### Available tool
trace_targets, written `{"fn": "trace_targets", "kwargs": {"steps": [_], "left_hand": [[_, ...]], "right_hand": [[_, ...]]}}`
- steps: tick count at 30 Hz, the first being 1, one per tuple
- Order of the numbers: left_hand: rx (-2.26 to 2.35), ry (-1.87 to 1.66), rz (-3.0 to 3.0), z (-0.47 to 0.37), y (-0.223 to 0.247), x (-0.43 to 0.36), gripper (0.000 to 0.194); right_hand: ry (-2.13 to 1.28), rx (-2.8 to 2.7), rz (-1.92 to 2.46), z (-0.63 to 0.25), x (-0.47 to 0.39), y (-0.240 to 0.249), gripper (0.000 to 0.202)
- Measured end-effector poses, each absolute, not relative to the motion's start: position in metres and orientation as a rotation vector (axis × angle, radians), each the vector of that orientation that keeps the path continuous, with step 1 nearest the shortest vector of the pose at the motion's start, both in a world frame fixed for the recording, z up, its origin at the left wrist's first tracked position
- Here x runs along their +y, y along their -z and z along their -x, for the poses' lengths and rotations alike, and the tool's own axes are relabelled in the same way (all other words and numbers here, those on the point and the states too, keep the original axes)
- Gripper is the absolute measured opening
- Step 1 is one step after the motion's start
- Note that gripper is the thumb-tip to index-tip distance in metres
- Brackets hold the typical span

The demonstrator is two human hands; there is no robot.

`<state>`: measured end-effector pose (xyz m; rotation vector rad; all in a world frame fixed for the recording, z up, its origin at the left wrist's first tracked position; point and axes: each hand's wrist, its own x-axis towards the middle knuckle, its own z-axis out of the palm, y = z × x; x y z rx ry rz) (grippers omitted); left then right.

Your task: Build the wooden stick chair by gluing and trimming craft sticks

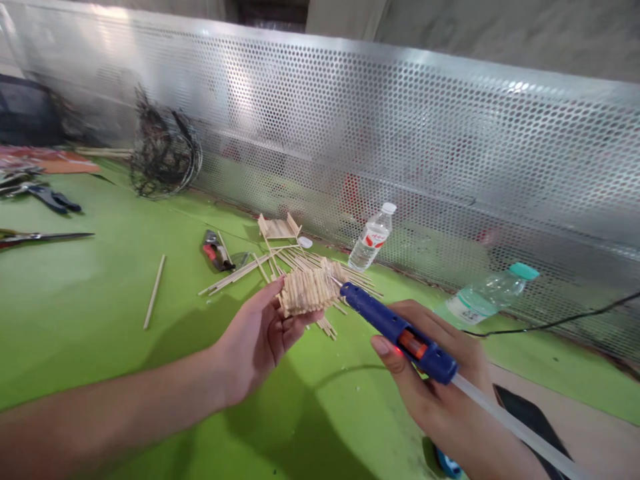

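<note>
In the head view my left hand (267, 327) grips a small panel of wooden sticks (306, 291) laid side by side, holding it above the table. My right hand (430, 373) is wrapped around a blue glue gun (377, 313) with a clear glue stick (510, 420) coming out of its back end. The gun's metal tip is at the panel's right part; whether it touches cannot be made out. Behind the panel, loose wooden sticks (245, 270) lie in a heap. A small stick-built piece (280, 229) with raised sides stands beyond them.
A water bottle (371, 239) stands by the perforated metal screen (300, 120); a teal-capped bottle (487, 295) leans or lies to the right. Red-and-black cutters (216, 252), a single stick (155, 292), pliers (53, 199) and a wire coil (165, 153) are leftward on the green table (110, 280). A black cable (555, 325) runs at right.
</note>
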<state>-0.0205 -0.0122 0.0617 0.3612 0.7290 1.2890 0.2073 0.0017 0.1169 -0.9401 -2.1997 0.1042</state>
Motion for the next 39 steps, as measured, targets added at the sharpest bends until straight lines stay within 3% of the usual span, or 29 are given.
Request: {"fn": "trace_targets", "kwargs": {"steps": [16,32,39], "left_hand": [[0.742,-1.279,-0.324,0.0132,-0.0625,-0.0127,0.038],[0.768,-1.257,-0.391,0.0162,-0.0639,-0.017,0.046],[0.768,-1.277,-0.359,0.0145,-0.0689,-0.0157,0.041]], "right_hand": [[0.019,-2.262,0.912,-0.2013,-0.0033,-0.1128,0.012],[0.177,-2.323,0.917,-0.2023,-0.0022,-0.1111,0.015],[0.209,-2.346,0.91,-0.2046,-0.0021,-0.1101,0.018]]}}
